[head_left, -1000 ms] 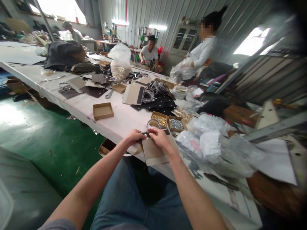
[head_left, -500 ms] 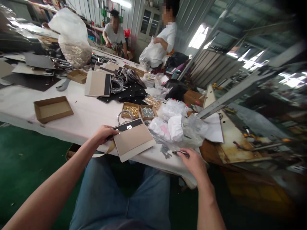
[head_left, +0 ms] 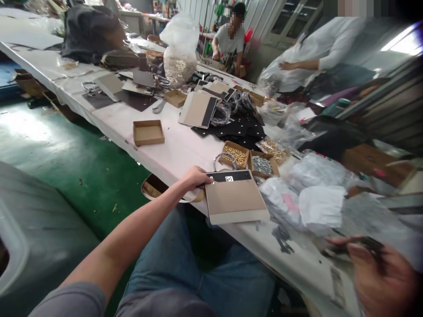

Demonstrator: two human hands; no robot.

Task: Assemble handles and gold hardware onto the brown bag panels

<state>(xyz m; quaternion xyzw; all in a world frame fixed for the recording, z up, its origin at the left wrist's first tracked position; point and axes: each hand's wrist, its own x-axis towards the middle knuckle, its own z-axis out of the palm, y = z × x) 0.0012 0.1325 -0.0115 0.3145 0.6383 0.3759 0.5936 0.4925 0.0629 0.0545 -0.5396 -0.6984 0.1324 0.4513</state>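
My left hand (head_left: 198, 177) grips the upper left corner of a beige bag panel (head_left: 236, 200) with a black top band and a pale lower strip. White square marks show on the band. A plastic-wrapped round handle (head_left: 224, 155) arches behind its top edge. The panel lies at the table's front edge, over my lap. At the far right my right hand (head_left: 383, 270) is closed around a dark hand tool (head_left: 370, 243), blurred, its kind unclear. Small grey pieces (head_left: 283, 240) lie on the cloth between panel and right hand.
Behind the panel stand a box of gold studs (head_left: 234, 154) and a box of silver pieces (head_left: 261, 165). An empty cardboard box (head_left: 148, 133) sits left. Plastic bags (head_left: 320, 207) crowd the right. Beyond are stacked panels (head_left: 197, 109) and two people. A grey bin (head_left: 42, 220) stands lower left.
The view has swung left, so the table's things sit further right. My right hand has moved away from the grey pieces, with the dark tool in it. The left hand keeps its grip.
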